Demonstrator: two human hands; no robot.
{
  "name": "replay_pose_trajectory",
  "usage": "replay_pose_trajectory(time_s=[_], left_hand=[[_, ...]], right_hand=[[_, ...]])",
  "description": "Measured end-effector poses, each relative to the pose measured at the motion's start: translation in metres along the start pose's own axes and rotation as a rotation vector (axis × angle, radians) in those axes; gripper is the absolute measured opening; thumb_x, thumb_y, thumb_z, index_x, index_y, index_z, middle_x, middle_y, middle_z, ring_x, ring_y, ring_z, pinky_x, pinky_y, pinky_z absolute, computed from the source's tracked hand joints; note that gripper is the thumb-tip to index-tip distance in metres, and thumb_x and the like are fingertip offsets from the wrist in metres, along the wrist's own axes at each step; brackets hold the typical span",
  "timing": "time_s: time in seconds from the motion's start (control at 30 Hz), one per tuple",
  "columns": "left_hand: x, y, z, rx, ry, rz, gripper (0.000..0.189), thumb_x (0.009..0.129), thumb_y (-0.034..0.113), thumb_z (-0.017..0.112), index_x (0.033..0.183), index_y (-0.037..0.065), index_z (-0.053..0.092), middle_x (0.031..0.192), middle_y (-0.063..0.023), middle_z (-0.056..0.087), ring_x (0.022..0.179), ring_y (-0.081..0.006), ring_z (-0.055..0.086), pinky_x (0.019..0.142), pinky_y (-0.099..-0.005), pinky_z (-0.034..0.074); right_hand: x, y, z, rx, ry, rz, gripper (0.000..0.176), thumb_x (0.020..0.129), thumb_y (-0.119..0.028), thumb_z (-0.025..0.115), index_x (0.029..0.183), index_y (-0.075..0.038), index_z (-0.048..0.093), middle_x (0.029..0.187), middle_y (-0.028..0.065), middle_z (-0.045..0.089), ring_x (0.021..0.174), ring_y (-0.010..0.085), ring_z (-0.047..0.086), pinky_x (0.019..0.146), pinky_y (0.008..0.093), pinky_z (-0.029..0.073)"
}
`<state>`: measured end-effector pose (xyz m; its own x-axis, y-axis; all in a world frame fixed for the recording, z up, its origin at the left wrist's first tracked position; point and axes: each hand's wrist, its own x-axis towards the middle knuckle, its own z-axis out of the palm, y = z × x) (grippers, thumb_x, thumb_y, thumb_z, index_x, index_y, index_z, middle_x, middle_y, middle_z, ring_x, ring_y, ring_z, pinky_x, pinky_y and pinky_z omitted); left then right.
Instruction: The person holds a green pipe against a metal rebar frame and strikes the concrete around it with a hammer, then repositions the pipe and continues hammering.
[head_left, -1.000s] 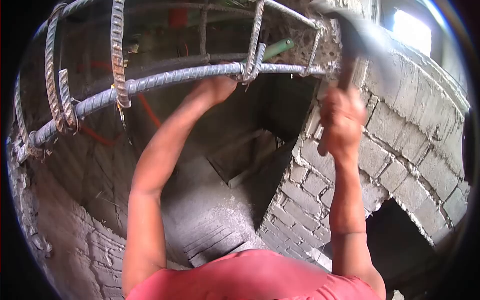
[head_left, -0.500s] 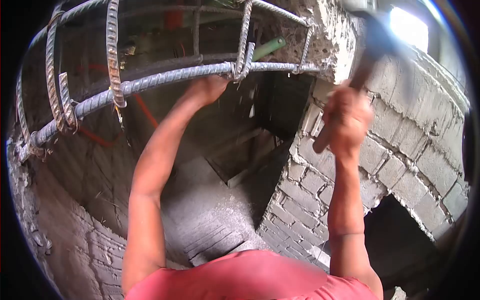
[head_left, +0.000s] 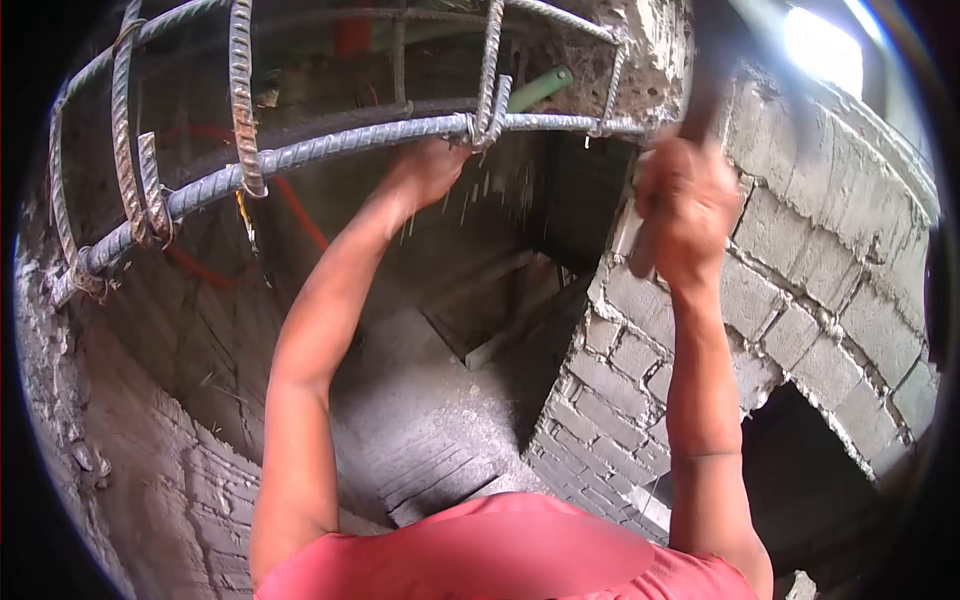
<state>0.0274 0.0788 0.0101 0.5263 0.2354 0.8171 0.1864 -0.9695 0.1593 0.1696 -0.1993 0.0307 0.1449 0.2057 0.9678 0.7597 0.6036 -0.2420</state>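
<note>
My right hand is raised near the block wall, its fingers wrapped round the handle of a hammer. The hammer's head is up at the top right and smeared by motion. My left hand is lifted just beneath the long horizontal rebar, close to where a stirrup hooks round it. Its fingers are curled and partly hidden by the bar, so what they grip cannot be made out. Small bits and dust fall below this hand. A green tube sticks out behind the stirrup.
A rough concrete column meets the rebar cage at its right end. The grey block wall runs down the right side, with a dark opening in it. An orange hose hangs behind the bars, and dusty boards lie below.
The hammer and my right hand have shifted slightly, with the hammer's head higher in view. More bits are falling under my left hand. The whole view has moved a little.
</note>
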Motion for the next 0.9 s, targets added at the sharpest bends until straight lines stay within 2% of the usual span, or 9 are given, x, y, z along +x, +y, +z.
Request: replay_pose_trajectory(time_s=[0.13, 0.17, 0.3, 0.37, 0.47, 0.63, 0.73, 0.8, 0.9], left_hand=[[0.000, -0.002, 0.004, 0.021, 0.119, 0.136, 0.032, 0.099, 0.034, 0.054, 0.106, 0.005, 0.063, 0.102, -0.0187, 0.067, 0.098, -0.0365, 0.062, 0.082, -0.0445, 0.047], [0.001, -0.004, 0.002, 0.022, 0.115, 0.137, 0.032, 0.099, 0.034, 0.054, 0.106, 0.005, 0.063, 0.102, -0.0187, 0.067, 0.098, -0.0365, 0.062, 0.082, -0.0445, 0.047], [-0.002, 0.001, 0.004, -0.024, 0.082, 0.062, 0.036, 0.098, 0.039, 0.054, 0.100, 0.004, 0.063, 0.094, -0.0180, 0.066, 0.089, -0.0354, 0.061, 0.076, -0.0450, 0.046], [-0.006, -0.002, 0.008, 0.016, 0.158, 0.116, 0.046, 0.098, 0.049, 0.051, 0.094, 0.005, 0.062, 0.079, -0.0171, 0.063, 0.076, -0.0357, 0.060, 0.068, -0.0456, 0.044], [-0.018, -0.004, 0.014, -0.131, 0.037, -0.078, 0.060, 0.097, 0.062, 0.043, 0.086, 0.005, 0.060, 0.062, -0.0139, 0.055, 0.062, -0.0341, 0.057, 0.060, -0.0453, 0.041], [-0.023, 0.001, 0.018, -0.213, 0.088, -0.119, 0.074, 0.093, 0.073, 0.036, 0.077, 0.003, 0.052, 0.054, -0.0115, 0.045, 0.054, -0.0288, 0.053, 0.056, -0.0444, 0.038], [-0.023, 0.013, 0.023, -0.260, 0.058, -0.161, 0.069, 0.094, 0.071, 0.038, 0.075, 0.005, 0.049, 0.052, -0.0069, 0.043, 0.045, -0.0224, 0.048, 0.048, -0.0392, 0.037], [-0.020, 0.019, 0.022, -0.811, -0.238, -0.532, 0.063, 0.095, 0.069, 0.039, 0.076, 0.009, 0.048, 0.050, -0.0006, 0.040, 0.038, -0.0133, 0.039, 0.038, -0.0305, 0.032], [-0.026, 0.026, 0.027, -1.007, -0.145, -0.525, 0.059, 0.095, 0.068, 0.039, 0.078, 0.012, 0.046, 0.052, 0.0038, 0.038, 0.036, -0.0071, 0.031, 0.033, -0.0237, 0.027]], right_hand=[[0.017, 0.007, 0.003, 0.514, 0.239, -0.496, 0.062, 0.089, -0.071, 0.047, 0.097, -0.010, 0.047, 0.071, 0.0070, 0.052, 0.055, 0.0199, 0.052, 0.049, 0.0331, 0.048], [0.014, 0.018, 0.012, 0.465, 0.269, -0.551, 0.049, 0.094, -0.061, 0.051, 0.096, -0.012, 0.050, 0.071, 0.0048, 0.053, 0.057, 0.0159, 0.052, 0.050, 0.0312, 0.046], [-0.006, 0.077, 0.004, -0.381, -0.200, 0.278, 0.042, 0.096, -0.043, 0.059, 0.088, -0.002, 0.056, 0.068, 0.0109, 0.055, 0.063, 0.0176, 0.053, 0.062, 0.0350, 0.045], [0.000, 0.027, 0.003, -0.331, -0.178, 0.290, 0.038, 0.098, -0.040, 0.059, 0.094, -0.002, 0.058, 0.065, 0.0081, 0.055, 0.062, 0.0132, 0.051, 0.057, 0.0338, 0.043], [0.003, -0.005, 0.005, 0.030, 0.038, 0.092, 0.042, 0.099, -0.045, 0.055, 0.090, -0.004, 0.058, 0.062, -0.0030, 0.052, 0.053, 0.0062, 0.047, 0.046, 0.0240, 0.036], [0.019, 0.001, 0.007, 0.483, 0.272, -0.615, 0.053, 0.096, -0.052, 0.054, 0.083, -0.001, 0.051, 0.067, 0.0078, 0.052, 0.053, 0.0151, 0.051, 0.045, 0.0270, 0.045], [-0.006, 0.036, 0.007, 0.133, 0.167, -0.360, 0.055, 0.096, -0.057, 0.049, 0.081, -0.005, 0.053, 0.063, 0.0029, 0.052, 0.051, 0.0127, 0.050, 0.045, 0.0260, 0.042], [-0.029, 0.053, 0.003, 0.042, 0.060, -0.093, 0.056, 0.096, -0.060, 0.047, 0.088, -0.005, 0.052, 0.063, 0.0017, 0.051, 0.050, 0.0101, 0.049, 0.044, 0.0236, 0.039], [-0.062, 0.050, 0.000, 0.085, 0.008, 0.223, 0.062, 0.092, -0.067, 0.048, 0.093, -0.005, 0.051, 0.064, 0.0011, 0.052, 0.048, 0.0097, 0.048, 0.043, 0.0232, 0.039]])
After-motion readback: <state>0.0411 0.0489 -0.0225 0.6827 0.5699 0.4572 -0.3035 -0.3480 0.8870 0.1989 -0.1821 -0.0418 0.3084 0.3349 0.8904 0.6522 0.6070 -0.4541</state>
